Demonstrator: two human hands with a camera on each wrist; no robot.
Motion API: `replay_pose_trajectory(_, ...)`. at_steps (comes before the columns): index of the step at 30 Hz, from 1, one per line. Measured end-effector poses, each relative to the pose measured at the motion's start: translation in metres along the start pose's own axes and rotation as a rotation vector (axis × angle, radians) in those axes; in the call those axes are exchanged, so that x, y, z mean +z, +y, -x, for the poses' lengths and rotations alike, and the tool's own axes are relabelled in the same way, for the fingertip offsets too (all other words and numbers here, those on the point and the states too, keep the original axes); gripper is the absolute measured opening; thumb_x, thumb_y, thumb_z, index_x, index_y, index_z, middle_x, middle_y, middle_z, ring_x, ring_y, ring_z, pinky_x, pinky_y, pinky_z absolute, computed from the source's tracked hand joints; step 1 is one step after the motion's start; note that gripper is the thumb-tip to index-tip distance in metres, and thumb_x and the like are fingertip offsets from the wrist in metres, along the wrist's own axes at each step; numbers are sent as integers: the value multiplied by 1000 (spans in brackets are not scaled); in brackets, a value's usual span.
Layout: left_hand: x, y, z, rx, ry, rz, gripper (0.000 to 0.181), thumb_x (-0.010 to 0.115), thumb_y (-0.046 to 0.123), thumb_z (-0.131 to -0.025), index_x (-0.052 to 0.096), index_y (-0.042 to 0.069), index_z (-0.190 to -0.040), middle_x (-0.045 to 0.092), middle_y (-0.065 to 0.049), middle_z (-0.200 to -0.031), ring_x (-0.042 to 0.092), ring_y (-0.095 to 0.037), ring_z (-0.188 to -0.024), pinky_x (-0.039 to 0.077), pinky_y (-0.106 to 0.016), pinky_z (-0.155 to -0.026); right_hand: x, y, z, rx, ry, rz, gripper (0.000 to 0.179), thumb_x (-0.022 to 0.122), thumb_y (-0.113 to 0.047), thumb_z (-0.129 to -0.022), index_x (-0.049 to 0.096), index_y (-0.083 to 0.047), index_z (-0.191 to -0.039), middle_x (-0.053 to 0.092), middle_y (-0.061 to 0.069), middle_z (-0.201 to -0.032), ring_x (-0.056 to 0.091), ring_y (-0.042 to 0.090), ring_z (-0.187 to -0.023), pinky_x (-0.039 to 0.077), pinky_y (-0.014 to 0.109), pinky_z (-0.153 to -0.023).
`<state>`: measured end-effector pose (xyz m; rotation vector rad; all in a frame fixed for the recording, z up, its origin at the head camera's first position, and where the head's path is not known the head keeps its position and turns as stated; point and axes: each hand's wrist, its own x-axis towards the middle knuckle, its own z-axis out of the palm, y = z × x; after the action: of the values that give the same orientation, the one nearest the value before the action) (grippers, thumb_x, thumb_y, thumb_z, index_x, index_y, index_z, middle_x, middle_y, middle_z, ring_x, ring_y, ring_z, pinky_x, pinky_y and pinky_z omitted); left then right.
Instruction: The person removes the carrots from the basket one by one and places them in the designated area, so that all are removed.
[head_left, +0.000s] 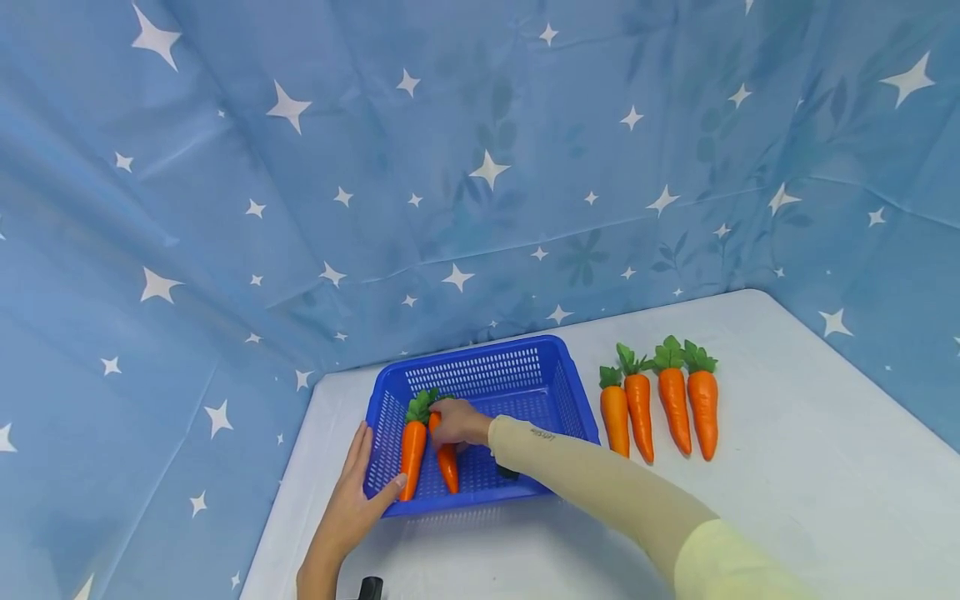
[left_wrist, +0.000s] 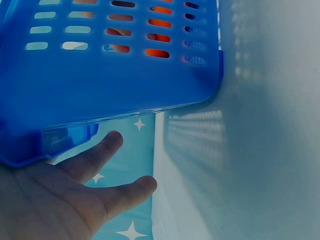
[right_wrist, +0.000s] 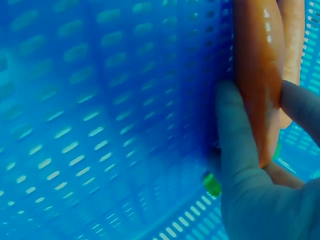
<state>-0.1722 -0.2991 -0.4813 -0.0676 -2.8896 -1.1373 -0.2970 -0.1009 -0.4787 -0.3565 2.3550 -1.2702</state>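
Observation:
A blue perforated basket (head_left: 528, 407) stands at the left part of the table. Inside it, near the left wall, lies an orange carrot (head_left: 412, 454) with green leaves. Just right of that one, my right hand (head_left: 455, 421) grips a second carrot (head_left: 448, 471). The right wrist view shows thumb and fingers on both sides of this carrot (right_wrist: 257, 65), low over the mesh floor. My left hand (head_left: 352, 496) rests at the basket's front left corner, thumb over the rim and long fingers straight along the outer left side. In the left wrist view two fingers (left_wrist: 127, 195) extend beneath the rim.
To the right of the basket, several carrots (head_left: 673, 408) lie side by side, leaves toward the back. The white table (head_left: 787, 467) meets a blue star-patterned curtain (head_left: 487, 208) at the back. My right forearm (head_left: 600, 483) crosses over the basket's front right rim.

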Motion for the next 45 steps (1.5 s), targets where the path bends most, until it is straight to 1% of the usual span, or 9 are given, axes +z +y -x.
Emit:
replay_pose_trajectory(6, 0, 0, -1, -10, -4, 3, 103, 67, 50, -98, 11, 6, -172, 2, -14, -180, 14, -49, -160, 23, -73, -116, -5, 3, -1, -10, -19, -35, 75, 85, 6, -80, 60, -3, -151, 63, 17, -124, 69, 26, -82, 66, 45, -69)
replay_pose_trajectory(16, -1, 1, -2, -14, -3, -9, 103, 67, 51, -98, 11, 5, -172, 1, -15, -180, 13, -50, -160, 22, -73, -116, -13, 3, 1, 3, -48, -140, 73, 83, 6, -85, 57, -1, -152, 65, 17, -121, 69, 31, -96, 65, 47, -77)
replay_pose_trajectory(20, -2, 3, -2, -17, -3, -17, 103, 67, 51, -98, 11, 5, -172, 1, -15, -180, 13, -50, -160, 22, -73, -116, -18, 5, 2, -4, -64, -204, 73, 82, 7, -85, 56, 1, -153, 65, 18, -120, 70, 32, -98, 65, 49, -78)
replay_pose_trajectory(25, -3, 4, -1, -21, -4, -24, 103, 66, 52, -98, 11, 5, -172, 2, -16, -179, 14, -50, -160, 23, -73, -116, -23, 9, 0, -5, -93, -314, 76, 81, 7, -86, 51, 3, -156, 63, 21, -125, 70, 36, -105, 64, 51, -83)
replay_pose_trajectory(34, 0, 0, 1, -34, -3, -15, 104, 68, 53, -98, 12, 4, -172, 3, -16, -179, 14, -51, -160, 24, -75, -114, -20, 12, 0, -8, -104, -406, 76, 81, 8, -87, 50, 4, -156, 63, 22, -128, 70, 38, -107, 64, 52, -84)
replay_pose_trajectory(39, 4, -2, 1, -41, -4, -8, 105, 68, 52, -98, 12, 4, -172, 3, -16, -179, 15, -51, -159, 24, -76, -114, -19, 13, 1, -14, -112, -429, 74, 81, 7, -87, 52, 3, -155, 63, 21, -129, 69, 38, -108, 63, 54, -84)
replay_pose_trajectory(45, 4, -2, 0, -38, 4, -15, 105, 68, 52, -98, 11, 5, -172, 3, -15, -180, 15, -51, -159, 23, -76, -114, -25, 9, 3, -46, -120, -414, 71, 80, 3, -91, 52, 1, -155, 62, 20, -131, 69, 38, -111, 63, 54, -87)
